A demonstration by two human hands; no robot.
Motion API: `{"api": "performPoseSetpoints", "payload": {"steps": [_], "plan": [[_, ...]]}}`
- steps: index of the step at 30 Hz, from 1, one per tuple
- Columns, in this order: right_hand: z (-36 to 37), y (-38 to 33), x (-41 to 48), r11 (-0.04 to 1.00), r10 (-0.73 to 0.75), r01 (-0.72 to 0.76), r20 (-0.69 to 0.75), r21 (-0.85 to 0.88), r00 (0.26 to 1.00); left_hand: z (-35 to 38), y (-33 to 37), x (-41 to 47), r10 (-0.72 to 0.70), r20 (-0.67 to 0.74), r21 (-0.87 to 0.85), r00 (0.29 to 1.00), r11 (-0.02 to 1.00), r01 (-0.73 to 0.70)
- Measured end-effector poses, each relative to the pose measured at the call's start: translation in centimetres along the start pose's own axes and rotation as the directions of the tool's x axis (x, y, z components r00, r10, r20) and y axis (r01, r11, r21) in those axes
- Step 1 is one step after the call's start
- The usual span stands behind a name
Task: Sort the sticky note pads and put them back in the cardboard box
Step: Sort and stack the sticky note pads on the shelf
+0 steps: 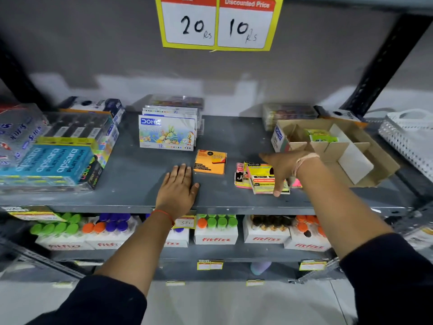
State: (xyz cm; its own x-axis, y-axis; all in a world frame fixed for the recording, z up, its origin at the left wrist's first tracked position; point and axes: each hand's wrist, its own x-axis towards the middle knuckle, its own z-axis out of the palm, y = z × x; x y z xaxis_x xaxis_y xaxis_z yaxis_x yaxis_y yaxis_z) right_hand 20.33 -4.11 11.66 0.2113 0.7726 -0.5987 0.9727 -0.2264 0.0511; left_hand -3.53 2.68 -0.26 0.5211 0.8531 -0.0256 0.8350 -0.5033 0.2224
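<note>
An orange sticky note pad [210, 162] lies flat on the grey shelf [131, 195]. My left hand [178, 187] rests palm down on the shelf just left of it, fingers apart, holding nothing. A loose pile of yellow and pink sticky note pads [256, 178] lies to the right. My right hand [282, 167] is over that pile, fingers curled on the top yellow pad. The cardboard box [365, 165] with divider slots stands tilted behind my right wrist. One green pad [319, 134] sits in a back slot.
A Doms pastel box [166, 136] stands behind the orange pad. Stacked Apsara and pen packs [54, 146] fill the shelf's left end. A white mesh basket [410, 134] sits at the far right. Fitfizz bottle boxes [216, 231] line the shelf below.
</note>
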Motion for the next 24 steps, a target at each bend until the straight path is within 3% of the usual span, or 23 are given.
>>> {"api": "performPoseSetpoints", "payload": {"steps": [6,12,17,24], "plan": [[1.4,0.4,0.6,0.997,-0.072,0.067,-0.179,-0.035,0.981,-0.2,0.1,-0.2,0.001,0.01,-0.005,1.0,1.0,-0.001],[-0.8,1.3,1.0,0.986,-0.093,0.131,-0.315,0.102,0.944,-0.3,0.0,-0.2,-0.002,0.02,-0.001,1.0,1.0,0.002],[-2.6,0.2,3.5,0.938,-0.039,0.206,-0.505,0.28,0.862,-0.5,0.0,-0.1,0.013,0.049,0.02,0.999,1.0,-0.014],[-1.4,-0.3,8.9,0.947,0.004,0.132,-0.42,0.294,0.908,0.0,-0.3,0.2,0.022,0.02,0.009,1.0,1.0,-0.022]]}}
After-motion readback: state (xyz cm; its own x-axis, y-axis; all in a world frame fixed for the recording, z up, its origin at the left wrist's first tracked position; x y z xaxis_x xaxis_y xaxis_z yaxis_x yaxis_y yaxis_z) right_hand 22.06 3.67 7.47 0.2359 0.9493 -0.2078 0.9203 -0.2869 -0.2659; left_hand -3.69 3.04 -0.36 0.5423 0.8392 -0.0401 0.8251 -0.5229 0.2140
